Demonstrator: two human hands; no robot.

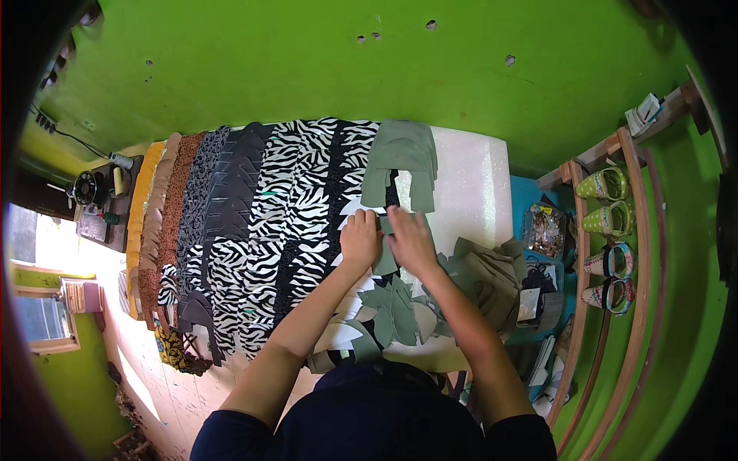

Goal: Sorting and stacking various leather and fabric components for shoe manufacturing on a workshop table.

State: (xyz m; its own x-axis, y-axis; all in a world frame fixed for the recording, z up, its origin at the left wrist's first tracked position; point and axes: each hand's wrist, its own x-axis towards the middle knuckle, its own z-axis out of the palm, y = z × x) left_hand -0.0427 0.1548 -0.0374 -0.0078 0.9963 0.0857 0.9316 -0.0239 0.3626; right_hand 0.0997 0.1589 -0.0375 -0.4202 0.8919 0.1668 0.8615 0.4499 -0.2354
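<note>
My left hand rests on the worktable with its fingers curled down at the edge of an olive green cut piece. Whether the fingertips pinch that piece is hidden. Close beside it, my right hand lies over the same piece, fingers stretched out and slightly blurred by motion. Just beyond both hands are overlapping green cut pieces in a neat layered row. Nearer to me sits a loose heap of green leaf-like pieces. White pieces lie to its left.
Rows of zebra-print pieces and dark grey pieces cover the table's left side. A crumpled green pile lies right of my forearm. Farther right are a plastic tub and a wooden rack holding colourful shoes.
</note>
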